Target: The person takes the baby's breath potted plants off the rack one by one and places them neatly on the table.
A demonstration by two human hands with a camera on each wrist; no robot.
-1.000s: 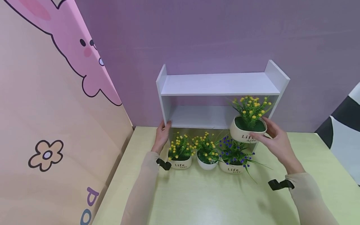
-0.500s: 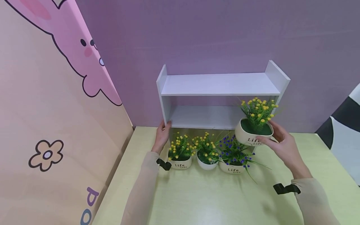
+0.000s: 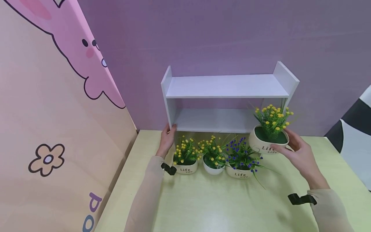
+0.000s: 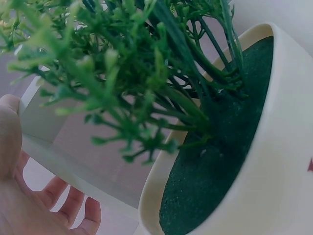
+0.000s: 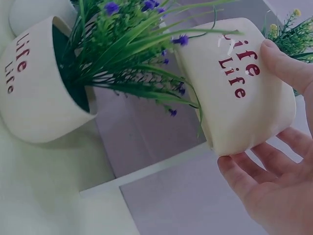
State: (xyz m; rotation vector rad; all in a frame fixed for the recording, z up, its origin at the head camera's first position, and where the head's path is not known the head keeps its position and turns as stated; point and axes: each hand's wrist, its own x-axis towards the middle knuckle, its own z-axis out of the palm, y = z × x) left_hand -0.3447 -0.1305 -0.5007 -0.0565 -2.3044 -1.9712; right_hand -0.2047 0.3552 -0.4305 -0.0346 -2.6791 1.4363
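Note:
In the head view my right hand (image 3: 301, 161) holds a cream flowerpot (image 3: 265, 144) by its right side, thumb on the lettered front. Yellow flowers (image 3: 273, 119) stand up from it, and it hangs in front of the right end of a white two-tier shelf (image 3: 227, 86). The right wrist view shows the fingers under and beside this pot (image 5: 244, 98). My left hand (image 3: 166, 140) grips the lower left side panel of the shelf; in the left wrist view its thumb and curled fingers are partly cut off.
Below the lower board stand a cream pot (image 3: 186, 169) and a white pot (image 3: 213, 170), both with yellow flowers, and a cream pot (image 3: 239, 174) with purple flowers. They stand on a pale table (image 3: 203, 206). A purple wall (image 3: 217, 32) rises behind the shelf.
My right hand has moved to the right and slightly down with the yellow-flowered pot, drawing it off toward the shelf's right end. My left hand has stayed on the panel.

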